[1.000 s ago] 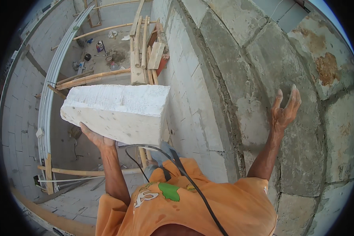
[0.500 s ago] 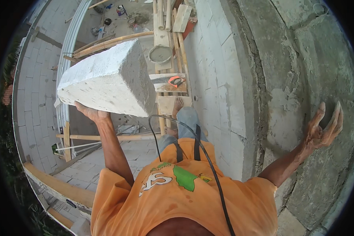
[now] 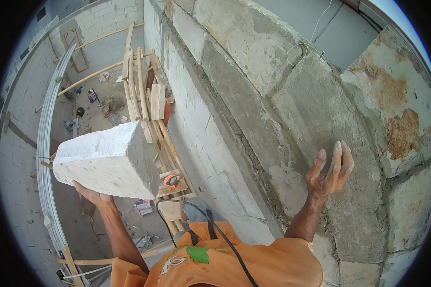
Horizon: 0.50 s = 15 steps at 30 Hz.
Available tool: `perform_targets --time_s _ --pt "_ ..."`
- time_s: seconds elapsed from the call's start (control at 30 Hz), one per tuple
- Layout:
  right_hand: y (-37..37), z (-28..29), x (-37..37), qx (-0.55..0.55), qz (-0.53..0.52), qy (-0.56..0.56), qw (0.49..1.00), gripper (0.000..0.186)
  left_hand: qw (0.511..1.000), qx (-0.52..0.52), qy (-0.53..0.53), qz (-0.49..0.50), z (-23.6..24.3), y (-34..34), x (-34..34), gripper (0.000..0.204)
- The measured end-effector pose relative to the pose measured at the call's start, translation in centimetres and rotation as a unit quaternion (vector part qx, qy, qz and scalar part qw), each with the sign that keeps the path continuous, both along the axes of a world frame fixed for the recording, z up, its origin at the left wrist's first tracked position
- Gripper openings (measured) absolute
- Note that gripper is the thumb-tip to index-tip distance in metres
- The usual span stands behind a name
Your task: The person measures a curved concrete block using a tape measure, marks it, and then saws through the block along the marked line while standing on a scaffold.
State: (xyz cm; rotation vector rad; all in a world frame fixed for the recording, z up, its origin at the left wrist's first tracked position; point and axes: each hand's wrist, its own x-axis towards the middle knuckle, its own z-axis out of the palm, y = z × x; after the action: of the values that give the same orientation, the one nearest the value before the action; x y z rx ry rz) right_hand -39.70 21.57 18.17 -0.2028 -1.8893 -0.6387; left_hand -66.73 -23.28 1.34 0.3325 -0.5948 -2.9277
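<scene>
A large white lightweight concrete block (image 3: 98, 165) rests on my left hand (image 3: 93, 195), which supports it from below with the palm up. The block is held in the air, left of the wall, tilted slightly, and hides part of the hand's fingers. On the right, my right hand (image 3: 329, 173) is raised in front of the grey mortared wall (image 3: 316, 100). Its fingers are apart and slightly curled, with nothing in them. Whether it touches the wall I cannot tell.
Bamboo poles (image 3: 138, 86) and planks form a scaffold beside the white block wall (image 3: 196, 105). An orange-handled tool (image 3: 171, 181) lies on a board below. Long metal profiles (image 3: 45, 129) run along the left. Loose wire (image 3: 299, 50) hangs over the wall's top.
The view has swung toward the wall, showing more of it. The block, still on my left hand, sits lower in view. My right hand appears closer in toward my body.
</scene>
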Motion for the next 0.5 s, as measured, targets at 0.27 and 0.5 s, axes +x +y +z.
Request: perform_targets --time_s 0.27,0.5 --pt "-0.1 -0.7 -0.5 -0.009 -0.064 -0.033 0.997 0.049 0.992 0.024 0.065 -0.105 2.8 11.0 -9.6 0.070" --pt "-0.8 0.3 -0.5 -0.023 -0.079 -0.036 0.996 0.045 0.970 0.049 0.155 -0.179 10.9 21.6 -15.0 0.069"
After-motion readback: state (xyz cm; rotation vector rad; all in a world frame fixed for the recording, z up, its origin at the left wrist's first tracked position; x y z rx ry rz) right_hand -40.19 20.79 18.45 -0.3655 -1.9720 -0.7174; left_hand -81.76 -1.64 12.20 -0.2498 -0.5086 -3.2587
